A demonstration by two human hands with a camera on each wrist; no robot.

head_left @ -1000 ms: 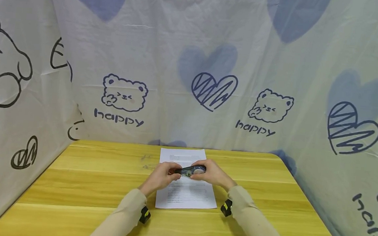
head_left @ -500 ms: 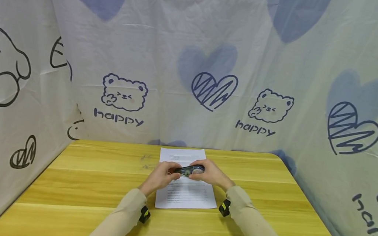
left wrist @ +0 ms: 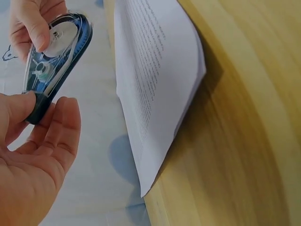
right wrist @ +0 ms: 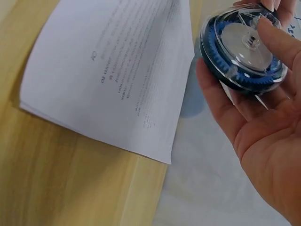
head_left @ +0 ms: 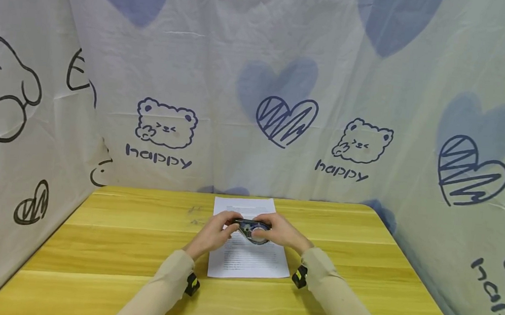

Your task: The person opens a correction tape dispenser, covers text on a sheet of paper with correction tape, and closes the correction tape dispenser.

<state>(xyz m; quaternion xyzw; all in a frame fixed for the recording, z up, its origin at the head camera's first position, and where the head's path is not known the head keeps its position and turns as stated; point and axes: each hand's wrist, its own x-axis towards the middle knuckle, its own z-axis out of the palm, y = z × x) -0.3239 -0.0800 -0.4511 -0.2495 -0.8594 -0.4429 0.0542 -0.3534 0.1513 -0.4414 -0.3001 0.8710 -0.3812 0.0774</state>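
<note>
A correction tape dispenser (head_left: 253, 231) with a clear case and blue gear wheel is held above the printed paper (head_left: 249, 261). My left hand (head_left: 215, 232) pinches its dark narrow end between thumb and fingers. At the wide round end, my right hand (head_left: 283, 231) grips it, the thumb lying on the clear face over the white reel. In the left wrist view the correction tape dispenser (left wrist: 59, 59) spans both hands, its inner reels showing through the case. The right wrist view shows its round end (right wrist: 244, 52) resting on the right fingers.
The paper, several sheets thick at its edge, lies on the wooden table (head_left: 115, 255). Behind the table hangs a white curtain (head_left: 235, 156) with hearts and bears, and more cloth closes off both sides. Each wrist wears a black camera strap.
The correction tape dispenser has been turned between both hands, so its flat clear face now shows more toward the head camera. Both hands keep hold of it and have hardly shifted.
</note>
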